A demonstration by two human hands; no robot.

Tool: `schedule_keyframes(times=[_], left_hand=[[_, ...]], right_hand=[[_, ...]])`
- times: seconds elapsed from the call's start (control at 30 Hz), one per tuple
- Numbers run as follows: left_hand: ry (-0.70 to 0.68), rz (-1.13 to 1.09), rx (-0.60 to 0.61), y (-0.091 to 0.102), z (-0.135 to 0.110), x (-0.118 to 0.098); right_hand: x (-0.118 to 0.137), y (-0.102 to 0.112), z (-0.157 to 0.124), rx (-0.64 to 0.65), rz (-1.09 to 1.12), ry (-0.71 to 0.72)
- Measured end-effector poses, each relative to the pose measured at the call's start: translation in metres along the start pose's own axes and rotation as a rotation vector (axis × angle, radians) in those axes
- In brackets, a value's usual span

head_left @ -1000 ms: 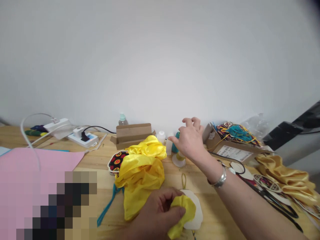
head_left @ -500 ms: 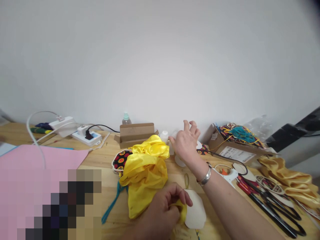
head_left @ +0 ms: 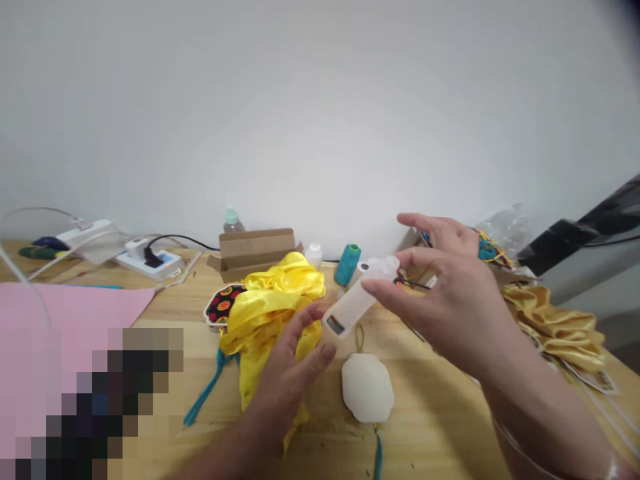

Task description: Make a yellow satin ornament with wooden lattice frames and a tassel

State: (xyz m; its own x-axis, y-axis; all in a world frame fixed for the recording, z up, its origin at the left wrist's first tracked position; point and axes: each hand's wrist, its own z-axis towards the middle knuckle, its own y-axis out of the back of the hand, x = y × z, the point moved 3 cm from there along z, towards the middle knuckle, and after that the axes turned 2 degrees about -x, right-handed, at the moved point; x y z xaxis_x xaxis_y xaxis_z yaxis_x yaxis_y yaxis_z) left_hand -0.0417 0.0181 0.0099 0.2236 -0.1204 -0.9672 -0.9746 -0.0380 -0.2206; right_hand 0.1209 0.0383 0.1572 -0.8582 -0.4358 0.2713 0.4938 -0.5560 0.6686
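Observation:
My right hand (head_left: 445, 293) holds a small translucent white bottle (head_left: 357, 298) by its cap end, tilted above the wooden table (head_left: 440, 413). My left hand (head_left: 290, 373) is raised just below the bottle's base, fingers spread and open, resting over a heap of yellow satin cloth (head_left: 273, 303). A white padded piece (head_left: 367, 387) with a yellow loop lies flat on the table under the bottle. A teal thread spool (head_left: 347, 263) stands behind the bottle.
A folded cardboard box (head_left: 253, 252), a small white bottle (head_left: 314, 253) and a spray bottle (head_left: 231, 222) stand at the back wall. Pink paper (head_left: 60, 320) covers the left; a power strip (head_left: 150, 260) lies behind it. Gold fabric (head_left: 555, 320) lies at right.
My right hand picked up the white bottle from the back and brought it toward me. My left hand let go of the yellow cloth piece and opened.

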Motion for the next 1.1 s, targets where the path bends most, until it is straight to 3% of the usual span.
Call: schedule_keyframes(times=[0.17,0.27,0.33,0.4,0.5,0.63,0.67,0.73,0.77,0.87,1.0,1.1], left_hand=[[0.118,0.096,0.400,-0.015,-0.009,0.006],[0.151,0.126,0.503,-0.017,-0.010,0.013],[0.136,0.126,0.492,-0.016,-0.008,0.016],[0.110,0.128,0.485,-0.015,-0.007,0.017],[0.041,0.200,0.533,-0.018,-0.006,0.014],[-0.082,0.336,0.632,-0.016,-0.011,0.013],[-0.159,0.375,0.647,-0.014,-0.013,0.013],[-0.413,0.550,0.510,-0.004,-0.016,0.010],[-0.532,0.642,0.502,-0.003,-0.020,0.010],[-0.787,0.862,0.576,-0.007,-0.030,0.010],[-0.916,1.100,0.566,-0.025,-0.032,0.013],[-0.955,1.197,0.511,-0.032,-0.031,0.019]], right_hand=[[-0.014,-0.002,-0.028,0.308,0.228,-0.021],[-0.023,-0.005,-0.042,0.220,0.201,0.003],[-0.025,-0.003,-0.053,0.054,0.057,0.130],[-0.021,-0.006,-0.068,0.000,-0.122,0.390],[-0.017,-0.021,-0.092,0.121,-0.274,0.722],[-0.028,-0.035,-0.106,0.148,-0.205,0.794],[-0.034,-0.035,-0.105,0.135,-0.147,0.747],[-0.047,-0.035,-0.101,0.109,-0.022,0.562],[-0.055,-0.034,-0.099,0.096,0.040,0.444],[-0.074,-0.034,-0.094,0.088,0.269,0.046],[-0.086,-0.047,-0.096,0.244,0.702,-0.438],[-0.086,-0.054,-0.099,0.334,0.871,-0.601]])
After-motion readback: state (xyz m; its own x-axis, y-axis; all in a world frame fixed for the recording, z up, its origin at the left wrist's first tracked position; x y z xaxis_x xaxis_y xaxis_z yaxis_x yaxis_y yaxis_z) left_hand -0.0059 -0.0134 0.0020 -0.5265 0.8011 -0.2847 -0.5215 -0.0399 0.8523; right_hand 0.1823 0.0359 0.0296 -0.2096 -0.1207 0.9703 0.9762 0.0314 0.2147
